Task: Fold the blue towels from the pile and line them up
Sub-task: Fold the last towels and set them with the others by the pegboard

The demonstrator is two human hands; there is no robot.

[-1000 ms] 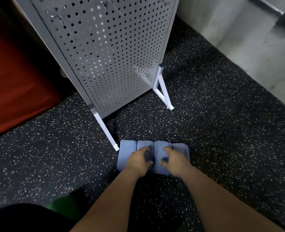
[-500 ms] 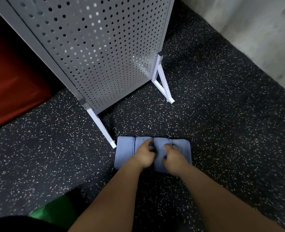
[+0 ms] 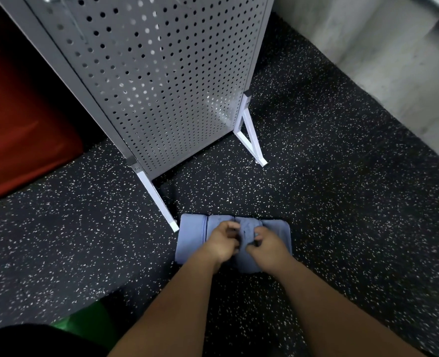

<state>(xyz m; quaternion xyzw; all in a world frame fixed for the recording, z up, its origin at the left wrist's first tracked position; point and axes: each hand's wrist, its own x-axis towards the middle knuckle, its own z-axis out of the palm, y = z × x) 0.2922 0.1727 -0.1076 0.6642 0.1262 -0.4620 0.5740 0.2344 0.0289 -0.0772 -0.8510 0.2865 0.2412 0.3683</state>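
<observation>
Several folded blue towels lie side by side in a row on the speckled black floor, just in front of the pegboard's left foot. My left hand and my right hand sit on the middle of the row. Both hands have curled fingers that pinch the third towel from either side. The hands hide the near ends of the middle towels. The towel at the right end shows only partly behind my right hand.
A grey perforated metal panel stands on white feet right behind the row. A red block lies at the left, a concrete wall at the right. Something green shows at the lower left.
Both hands have drawn closer together on the middle of the row, and their fingers have curled in onto the third towel. The row itself stays in place.
</observation>
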